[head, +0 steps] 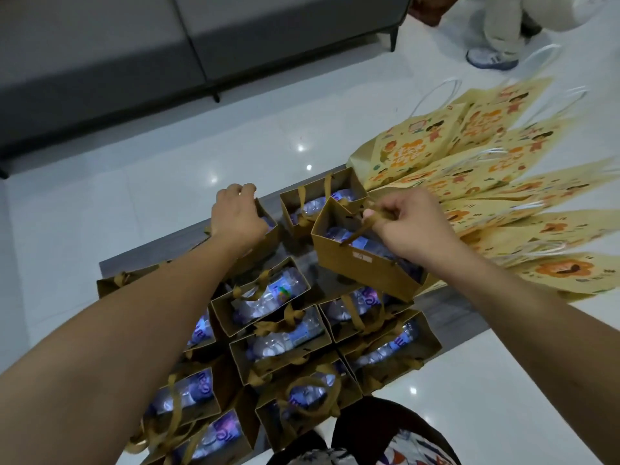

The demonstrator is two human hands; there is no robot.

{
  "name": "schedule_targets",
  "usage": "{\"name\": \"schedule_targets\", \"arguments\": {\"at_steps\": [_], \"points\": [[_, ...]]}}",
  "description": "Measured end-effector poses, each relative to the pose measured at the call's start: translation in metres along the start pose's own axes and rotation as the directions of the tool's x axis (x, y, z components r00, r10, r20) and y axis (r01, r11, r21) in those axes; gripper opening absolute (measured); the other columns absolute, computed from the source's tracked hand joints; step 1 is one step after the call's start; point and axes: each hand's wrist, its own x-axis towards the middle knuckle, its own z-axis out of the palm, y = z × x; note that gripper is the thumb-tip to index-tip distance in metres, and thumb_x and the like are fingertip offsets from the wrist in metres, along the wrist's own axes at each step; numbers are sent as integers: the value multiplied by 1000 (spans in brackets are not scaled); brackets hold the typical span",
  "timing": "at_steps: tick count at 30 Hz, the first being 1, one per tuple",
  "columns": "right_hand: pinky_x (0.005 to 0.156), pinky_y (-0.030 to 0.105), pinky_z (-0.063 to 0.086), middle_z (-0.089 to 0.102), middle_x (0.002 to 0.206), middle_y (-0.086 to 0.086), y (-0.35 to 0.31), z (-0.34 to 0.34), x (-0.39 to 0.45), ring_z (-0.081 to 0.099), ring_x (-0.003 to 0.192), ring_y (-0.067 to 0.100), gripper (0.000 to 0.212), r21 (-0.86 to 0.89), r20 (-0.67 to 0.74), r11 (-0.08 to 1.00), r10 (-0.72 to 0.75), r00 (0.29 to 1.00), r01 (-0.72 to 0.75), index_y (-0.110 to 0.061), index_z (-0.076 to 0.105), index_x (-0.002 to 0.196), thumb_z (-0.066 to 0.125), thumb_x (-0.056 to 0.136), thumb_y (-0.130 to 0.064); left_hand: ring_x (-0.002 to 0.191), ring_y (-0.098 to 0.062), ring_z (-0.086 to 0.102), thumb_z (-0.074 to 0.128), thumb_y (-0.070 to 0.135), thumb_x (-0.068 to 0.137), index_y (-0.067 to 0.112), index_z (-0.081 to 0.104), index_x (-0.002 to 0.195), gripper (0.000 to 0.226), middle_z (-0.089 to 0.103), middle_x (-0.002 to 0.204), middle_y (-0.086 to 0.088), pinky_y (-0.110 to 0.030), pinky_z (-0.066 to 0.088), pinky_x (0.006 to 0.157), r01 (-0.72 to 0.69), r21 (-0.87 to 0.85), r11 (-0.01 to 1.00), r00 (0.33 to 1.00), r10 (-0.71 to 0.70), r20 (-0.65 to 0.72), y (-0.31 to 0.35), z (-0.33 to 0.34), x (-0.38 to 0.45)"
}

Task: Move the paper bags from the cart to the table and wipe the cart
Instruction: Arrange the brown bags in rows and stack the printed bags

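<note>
A: So, head view. What are the hands doing?

B: Right hand (pixel 407 226) pinches the ribbon handle of a brown paper bag (pixel 362 260), tilted and lifted near the far right corner of the surface (pixel 453 313). Left hand (pixel 236 214) grips the rim of another bag (pixel 265 236) at the far edge.

A: Step?

B: Unloading, I judge. Many bags with bottles (pixel 275 293) stand packed together.

A: Next?

B: Probably setting both down level, clear of the flat yellow printed bags (pixel 469 169) at the right edge.
</note>
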Motion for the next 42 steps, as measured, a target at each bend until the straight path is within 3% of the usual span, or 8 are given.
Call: {"name": "schedule_targets", "arguments": {"at_steps": [7, 10, 14, 18, 22, 31, 38, 42], "points": [[49, 24, 30, 49, 56, -1, 25, -7, -16, 43, 54, 11, 34, 60, 8, 998, 27, 1000, -28, -14, 61, 62, 66, 94, -24, 126, -30, 49, 74, 34, 82, 15, 58, 132, 55, 56, 132, -5, -42, 44, 102, -380, 41, 924, 916, 370, 158, 66, 59, 28], [51, 21, 34, 52, 60, -5, 35, -3, -19, 47, 56, 11, 28, 70, 25, 997, 42, 999, -43, -21, 62, 66, 66, 94, -25, 134, -29, 42, 76, 31, 85, 14, 41, 148, 74, 46, 148, -10, -41, 36, 111, -387, 131, 913, 906, 350, 238, 79, 87, 36], [52, 18, 37, 59, 65, 4, 50, -3, -21, 50, 59, 15, 25, 77, 47, 996, 37, 998, -41, -9, 70, 76, 66, 94, -26, 135, -33, 43, 78, 31, 83, 20, 21, 156, 93, 43, 150, -12, -51, 35, 110, -292, 264, 919, 927, 204, 316, 81, 107, 49], [50, 24, 36, 60, 65, 12, 59, -3, -18, 52, 58, 17, 28, 131, 62, 990, 40, 997, -48, -7, 70, 74, 66, 94, -26, 112, -32, 58, 71, 17, 86, 14, 41, 142, 63, 61, 123, -13, -49, 46, 97, -287, 366, 886, 930, 166, 329, 84, 109, 53], [51, 17, 35, 55, 60, 1, 64, -5, -10, 49, 57, 10, 27, 191, 47, 976, 95, 994, -103, -13, 70, 71, 67, 94, -27, 99, -26, 61, 64, 9, 91, 9, 62, 114, 24, 61, 113, -12, -42, 56, 86, -274, 256, 927, 932, 190, 307, 90, 98, 53], [49, 16, 34, 46, 53, -5, 69, -9, -15, 43, 51, 8, 38, 226, 22, 970, 85, 996, -88, -22, 58, 56, 68, 94, -23, 82, -21, 58, 57, 23, 97, 13, 65, 99, 13, 62, 96, -7, -35, 49, 67, -219, 357, 908, 934, 89, 345, 96, 72, 56], [58, 25, 39, 55, 61, 12, 74, -13, -22, 50, 58, 15, 26, 234, 19, 970, 68, 998, -71, -10, 71, 75, 66, 94, -25, 88, -21, 55, 54, 31, 102, 17, 62, 100, 16, 61, 94, -5, -36, 45, 75, -120, 6, 993, 956, 113, 270, 97, 61, 54], [57, 25, 38, 51, 57, 1, 74, -13, -25, 47, 56, 12, 28, 217, 33, 974, 62, 998, -68, -9, 69, 72, 65, 95, -26, 82, -20, 63, 56, 32, 101, 19, 62, 96, 16, 67, 90, -6, -35, 52, 70, 23, -179, 984, 970, 21, 242, 97, 53, 47]]}}
